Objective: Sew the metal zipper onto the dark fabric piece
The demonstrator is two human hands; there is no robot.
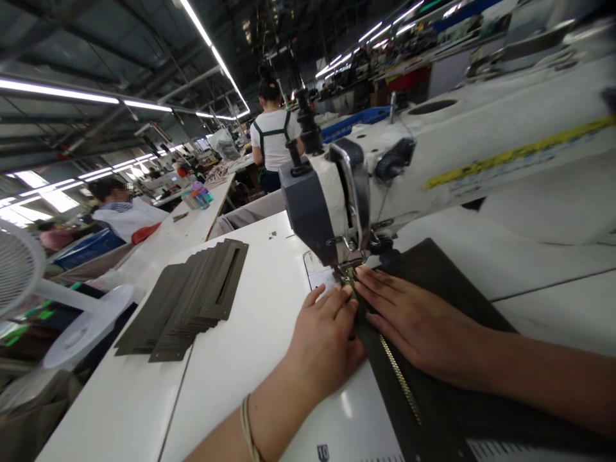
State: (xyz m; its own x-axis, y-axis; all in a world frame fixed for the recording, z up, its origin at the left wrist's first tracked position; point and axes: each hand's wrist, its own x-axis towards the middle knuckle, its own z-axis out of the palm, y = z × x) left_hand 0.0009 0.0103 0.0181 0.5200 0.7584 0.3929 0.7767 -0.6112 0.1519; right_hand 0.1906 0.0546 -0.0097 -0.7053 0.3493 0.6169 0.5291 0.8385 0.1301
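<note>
Under the needle and foot of a white and grey sewing machine [332, 192] lies a dark olive fabric piece [433, 289] with a gold-toothed zipper [399, 372]. My left hand [325, 340] is at the fabric's left edge, its fingers bent and pressed close together just in front of the foot; what they pinch is partly hidden. My right hand [414, 314] lies flat on the fabric to the right of the zipper, fingers stretched toward the foot. A fanned stack of olive panels [192, 298] rests on the white table [255, 346] to the left.
A white fan [22, 266] stands at the far left, near the table edge. One person [274, 138] stands beyond the machine with their back turned; another person [125, 215] sits at the left. A blue crate [356, 122] is behind the machine head.
</note>
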